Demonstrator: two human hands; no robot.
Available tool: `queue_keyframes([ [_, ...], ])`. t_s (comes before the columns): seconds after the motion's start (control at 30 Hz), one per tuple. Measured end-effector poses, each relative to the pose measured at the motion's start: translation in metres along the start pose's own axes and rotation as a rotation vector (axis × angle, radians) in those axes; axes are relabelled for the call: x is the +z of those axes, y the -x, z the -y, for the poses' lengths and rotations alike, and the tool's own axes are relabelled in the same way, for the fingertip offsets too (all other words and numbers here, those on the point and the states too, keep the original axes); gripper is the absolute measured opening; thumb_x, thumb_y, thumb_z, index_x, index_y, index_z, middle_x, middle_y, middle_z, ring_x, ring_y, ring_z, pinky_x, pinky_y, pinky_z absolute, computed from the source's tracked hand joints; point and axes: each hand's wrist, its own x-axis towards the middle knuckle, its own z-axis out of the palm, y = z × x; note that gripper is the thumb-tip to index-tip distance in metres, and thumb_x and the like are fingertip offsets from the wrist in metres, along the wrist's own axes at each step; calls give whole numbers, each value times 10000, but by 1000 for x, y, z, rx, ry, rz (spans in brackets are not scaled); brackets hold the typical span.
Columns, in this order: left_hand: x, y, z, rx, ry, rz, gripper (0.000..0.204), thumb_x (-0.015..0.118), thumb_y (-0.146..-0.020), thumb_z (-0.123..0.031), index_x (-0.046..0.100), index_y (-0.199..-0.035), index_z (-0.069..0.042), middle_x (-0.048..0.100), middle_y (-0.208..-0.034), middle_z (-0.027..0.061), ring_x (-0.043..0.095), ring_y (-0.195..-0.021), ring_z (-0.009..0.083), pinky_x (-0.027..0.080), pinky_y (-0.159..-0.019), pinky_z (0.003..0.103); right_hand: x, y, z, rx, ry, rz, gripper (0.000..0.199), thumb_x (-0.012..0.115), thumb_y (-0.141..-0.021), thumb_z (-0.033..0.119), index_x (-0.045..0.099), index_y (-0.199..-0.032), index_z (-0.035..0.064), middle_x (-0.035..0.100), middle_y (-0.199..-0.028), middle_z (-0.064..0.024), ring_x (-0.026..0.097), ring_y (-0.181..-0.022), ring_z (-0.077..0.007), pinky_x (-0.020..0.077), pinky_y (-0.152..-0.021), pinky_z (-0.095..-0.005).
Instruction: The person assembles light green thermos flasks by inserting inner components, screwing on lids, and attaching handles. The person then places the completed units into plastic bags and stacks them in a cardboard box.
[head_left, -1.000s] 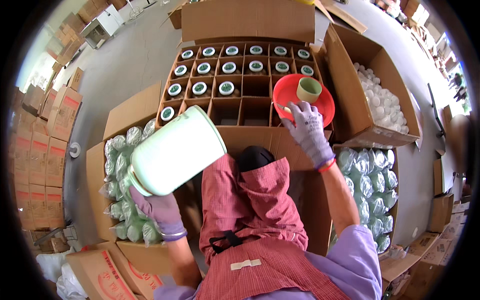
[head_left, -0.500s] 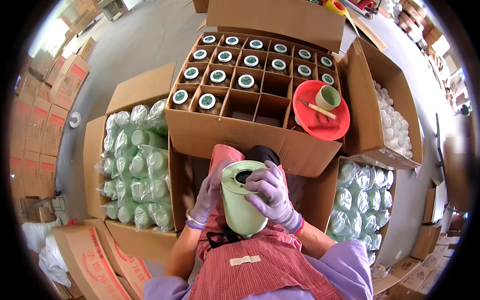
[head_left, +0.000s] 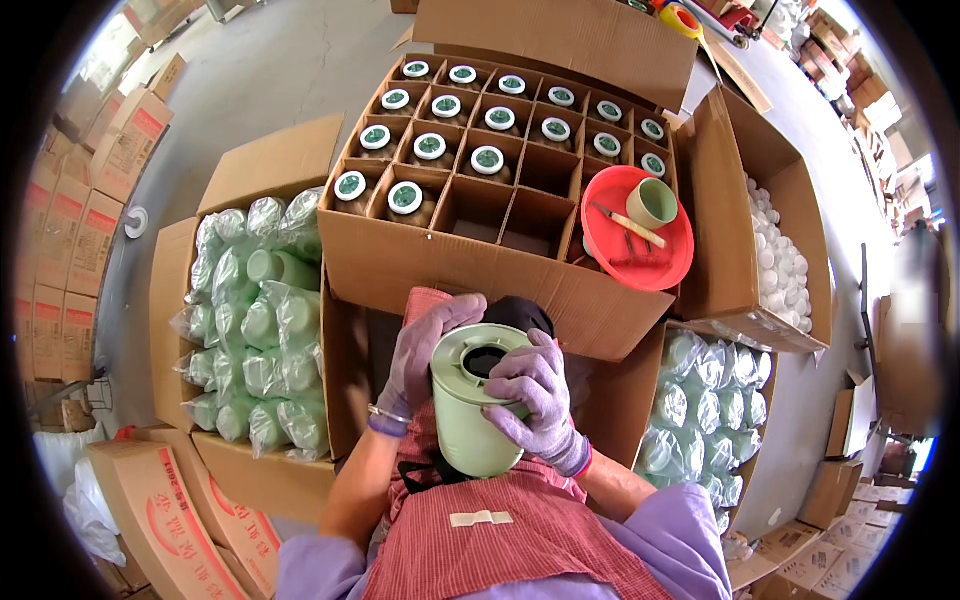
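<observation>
A pale green plastic flask body (head_left: 470, 430) is held over my lap, its ringed top facing up. A round hole in that top shows a dark inside. My left hand (head_left: 425, 350), in a pale purple glove, lies along the left side, fingers reaching past the far rim; its thumb is hidden. With curled fingers on the rim and the thumb against the side, my right hand (head_left: 535, 390), gloved alike, grips the right side. Beyond it stands a divided carton (head_left: 450, 250) of bottle-like items with white and green tops (head_left: 405, 198); several front cells hold nothing visible.
A red basin (head_left: 640, 270) on the carton's right corner holds a green cup (head_left: 652, 203) and a wooden-handled tool (head_left: 630, 225). Bagged green plastic parts fill cartons at left (head_left: 262, 320) and right (head_left: 690, 400). Another carton (head_left: 715, 230) holds small white round pieces.
The whole view has shifted slightly. My right fingers have slid off the top's middle toward the right rim, so more of the hole shows. My left fingers stretch farther past the far rim.
</observation>
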Motion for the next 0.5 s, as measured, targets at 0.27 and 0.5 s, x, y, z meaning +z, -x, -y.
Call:
queue_keyframes([
  [0.27,-40,29,-22,238,672,16,471,361,-1032,-328,579,-1267,17,709,-1053,201,653,-1080,324,427,-1075,431,-58,41,-81,727,-162,-219,302,709,-809,128,632,-1077,12,586,-1152,-132,547,-1111,-287,433,-993,-385],
  [0.5,-43,54,-25,87,173,-124,560,548,-977,-387,527,-1354,26,630,-1266,132,581,-1169,233,417,-1055,346,-73,22,-65,636,-86,145,475,740,-808,168,567,-1214,-6,565,-1244,-178,552,-1176,-288,445,-1017,-365],
])
